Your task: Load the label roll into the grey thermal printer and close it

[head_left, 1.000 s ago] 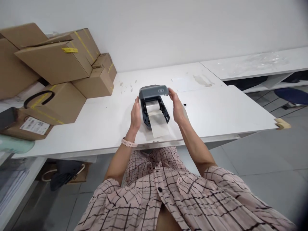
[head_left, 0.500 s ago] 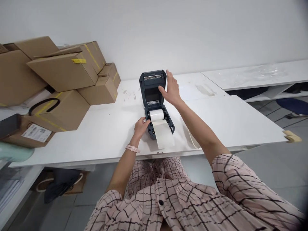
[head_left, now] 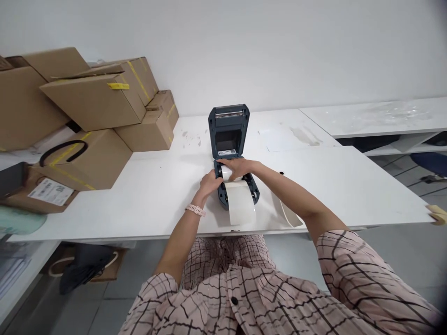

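Observation:
A dark label printer (head_left: 228,131) stands on the white table with its lid raised. Inside its base lies a white label roll (head_left: 226,173), partly covered by fingers. From it a pale label strip (head_left: 240,204) runs out over the printer's front towards the table edge. My right hand (head_left: 239,168) reaches across the roll from the right, its fingers behind it and the thumb in front, closed around it. At the printer's left side, my left hand (head_left: 210,182) grips the edge of the base, thumb on top. Its other fingers are partly hidden.
Cardboard boxes (head_left: 92,104) are piled on the table's left. A curled pale strip (head_left: 289,215) lies right of the printer near the front edge. Clear plastic (head_left: 405,111) rests on the far right table. Below stands a blue stool (head_left: 431,163).
My right hand has left the raised lid and come down onto the label roll. My left hand stays at the printer's left side. The view has shifted slightly.

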Tool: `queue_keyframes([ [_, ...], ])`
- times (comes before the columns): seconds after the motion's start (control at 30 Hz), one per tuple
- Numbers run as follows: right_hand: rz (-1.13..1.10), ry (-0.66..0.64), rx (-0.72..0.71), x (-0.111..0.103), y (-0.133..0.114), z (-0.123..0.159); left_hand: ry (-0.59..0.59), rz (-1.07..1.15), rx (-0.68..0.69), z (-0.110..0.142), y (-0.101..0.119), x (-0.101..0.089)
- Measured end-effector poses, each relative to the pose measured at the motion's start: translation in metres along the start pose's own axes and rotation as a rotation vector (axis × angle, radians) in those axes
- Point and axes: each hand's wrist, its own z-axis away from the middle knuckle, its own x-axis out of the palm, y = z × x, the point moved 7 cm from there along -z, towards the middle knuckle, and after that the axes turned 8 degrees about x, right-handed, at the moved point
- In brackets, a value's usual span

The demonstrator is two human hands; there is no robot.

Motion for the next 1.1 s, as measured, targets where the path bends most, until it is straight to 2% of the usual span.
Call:
queue_keyframes([
  [0.1,-0.02,-0.017,0.029,0.0,-0.003,-0.001,-0.031,-0.046,0.021,0.0,0.003,0.001],
  [0.17,-0.076,-0.028,-0.005,-0.005,-0.004,0.005,-0.028,-0.043,0.02,0.001,0.004,0.001],
  [0.3,-0.296,0.033,-0.228,-0.035,-0.003,0.046,-0.022,-0.033,0.022,0.003,0.004,0.001],
  [0.4,-0.463,0.151,-0.31,-0.065,0.02,0.091,-0.023,-0.043,0.031,0.005,0.006,0.0],
  [0.5,-0.596,0.256,-0.189,-0.077,0.063,0.118,-0.021,-0.03,0.027,0.007,0.006,0.0],
  [0.6,-0.689,0.361,-0.032,-0.067,0.106,0.119,-0.011,-0.003,0.023,0.007,0.005,0.0],
  [0.7,-0.78,0.426,0.088,-0.042,0.137,0.098,0.009,-0.009,0.022,0.006,0.004,0.001],
  [0.83,-0.882,0.423,0.211,-0.005,0.157,0.066,0.019,-0.033,0.017,0.005,0.002,0.001],
  [0.9,-0.864,0.415,0.216,0.005,0.16,0.059,0.023,-0.021,0.022,0.004,0.001,0.002],
  [1.0,-0.854,0.399,0.207,0.011,0.169,0.065,0.032,0.017,0.044,0.004,0.0,0.003],
  [1.1,-0.978,0.391,0.213,0.018,0.189,0.095,0.037,0.046,0.047,0.003,-0.002,0.004],
])
